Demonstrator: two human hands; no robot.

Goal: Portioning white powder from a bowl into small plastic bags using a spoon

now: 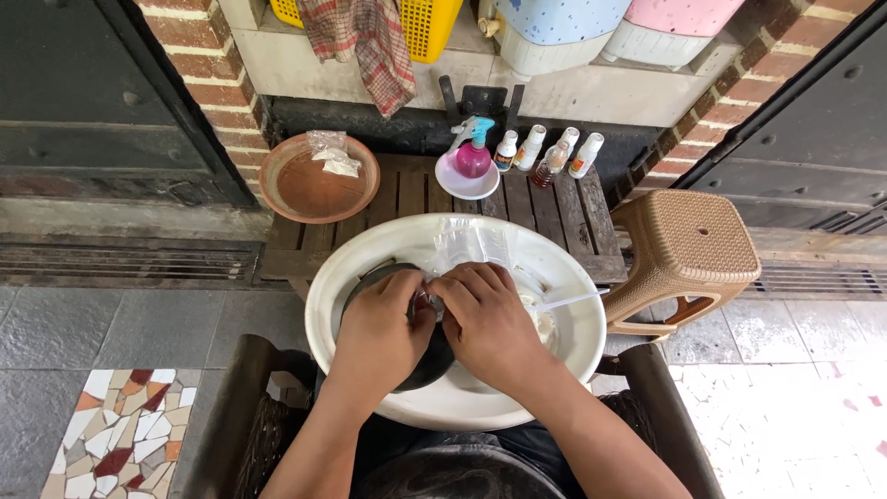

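Both my hands meet over a large white basin [573,342] on my lap. My left hand [381,328] rests on a dark round pot [434,365] inside the basin, its fingers pinching a small shiny thing at the pot's rim. My right hand [488,319] presses against it from the right, fingers closed on the same small thing. A clear plastic bag [467,245] lies in the basin just beyond my fingers. A thin white stick [575,298] lies across the basin's right side.
A low wooden slat table [564,217] carries a clay dish [314,180] with small packets, a pink spray bottle [474,152] in a white bowl, and several small bottles [554,157]. A brown plastic stool [679,254] stands to the right. A checked cloth [370,46] hangs above.
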